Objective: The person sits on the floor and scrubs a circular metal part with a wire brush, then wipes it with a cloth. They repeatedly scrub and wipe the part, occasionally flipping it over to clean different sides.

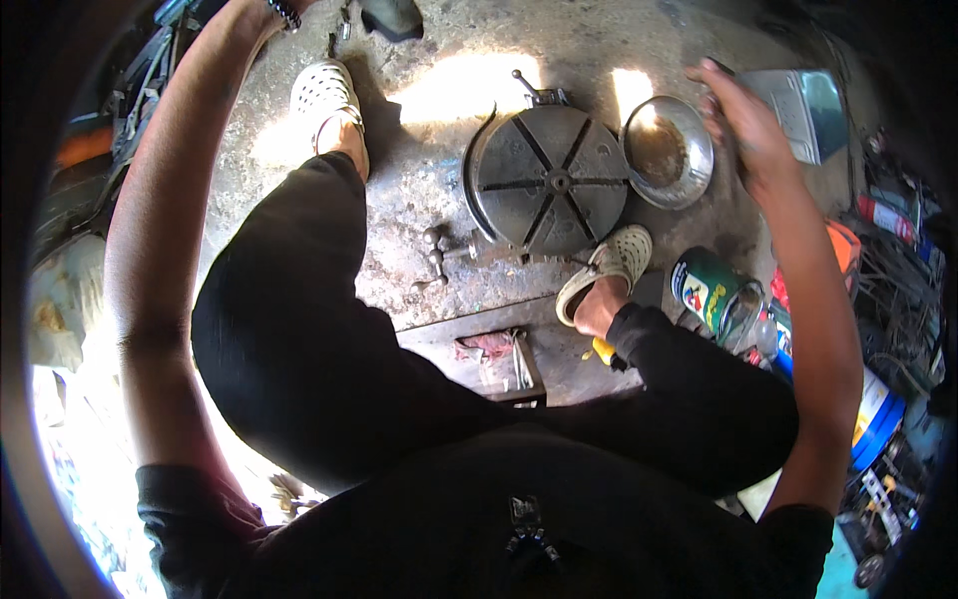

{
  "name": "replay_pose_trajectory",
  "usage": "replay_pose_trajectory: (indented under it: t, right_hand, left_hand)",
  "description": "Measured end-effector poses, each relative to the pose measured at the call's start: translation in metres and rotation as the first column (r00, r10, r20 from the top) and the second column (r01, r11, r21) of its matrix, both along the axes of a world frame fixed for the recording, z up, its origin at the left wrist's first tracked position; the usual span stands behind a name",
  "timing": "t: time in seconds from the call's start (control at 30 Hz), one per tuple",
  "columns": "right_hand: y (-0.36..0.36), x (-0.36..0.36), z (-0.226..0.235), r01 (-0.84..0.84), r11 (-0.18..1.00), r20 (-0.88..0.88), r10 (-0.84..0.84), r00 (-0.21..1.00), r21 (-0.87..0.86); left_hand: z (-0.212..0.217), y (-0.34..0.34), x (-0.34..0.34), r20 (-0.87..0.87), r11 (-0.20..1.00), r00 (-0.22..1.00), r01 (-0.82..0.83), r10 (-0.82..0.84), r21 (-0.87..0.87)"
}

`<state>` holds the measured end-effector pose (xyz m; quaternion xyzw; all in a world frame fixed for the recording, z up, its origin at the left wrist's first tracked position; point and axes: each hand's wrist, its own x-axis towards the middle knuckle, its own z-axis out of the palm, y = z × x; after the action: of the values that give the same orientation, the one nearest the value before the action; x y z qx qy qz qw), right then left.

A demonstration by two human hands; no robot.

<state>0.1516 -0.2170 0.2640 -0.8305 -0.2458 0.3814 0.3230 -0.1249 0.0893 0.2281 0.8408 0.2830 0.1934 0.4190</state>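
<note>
**Desk:** What is in hand here?

**Photographer:** A person squats on a stained concrete floor [439, 210], in white perforated clogs [324, 95]. The right hand [746, 125] is raised at the upper right, just beside a rectangular metal tin [806, 110] and above the rim of a dented steel bowl [667, 152]. By my reading, it is reaching at the tin.

**Desk:** And the fingers?

**Photographer:** They look curled together, with something dark at their tips. I cannot tell whether they pinch it or merely cover it. The left hand is out of frame. Only the left forearm [150, 250] and a beaded bracelet [284, 12] show, stretched to the top edge.

**Desk:** What lies about?

**Photographer:** A round spoked metal disc [551, 180] sits flat between the feet, touching the bowl's left edge. A green printed can [711, 292] lies tilted by the right foot. A shallow tray [494, 359] with a pink rag sits near the knees.

**Desk:** What would handling the tin call for?

**Photographer:** In my judgement, a firm hold on its side, kept apart from the bowl close below.
</note>
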Motion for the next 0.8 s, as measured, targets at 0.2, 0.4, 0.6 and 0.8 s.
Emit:
replay_pose_trajectory:
  t: [0.2,0.4,0.6,0.8]
  right_hand:
    - [-0.040,-0.048,-0.028,0.091,0.996,-0.024,-0.091,0.996,0.018]
    - [-0.061,-0.065,-0.101,0.467,0.874,-0.247,-0.427,0.870,0.136]
    - [-0.084,-0.105,-0.168,0.415,0.871,-0.182,-0.377,0.908,0.265]
    - [-0.085,-0.074,-0.194,0.460,0.887,0.304,-0.432,0.849,-0.024]
  left_hand:
    - [0.113,-0.075,-0.030,0.149,0.979,0.987,0.035,-0.066,0.202]
    - [0.182,-0.159,-0.080,0.349,0.998,0.937,-0.008,0.030,-0.064]
    - [0.095,-0.219,-0.111,0.343,0.914,0.911,-0.079,0.228,-0.397]
    - [0.085,-0.231,-0.079,-0.062,0.982,0.995,0.093,-0.083,0.167]
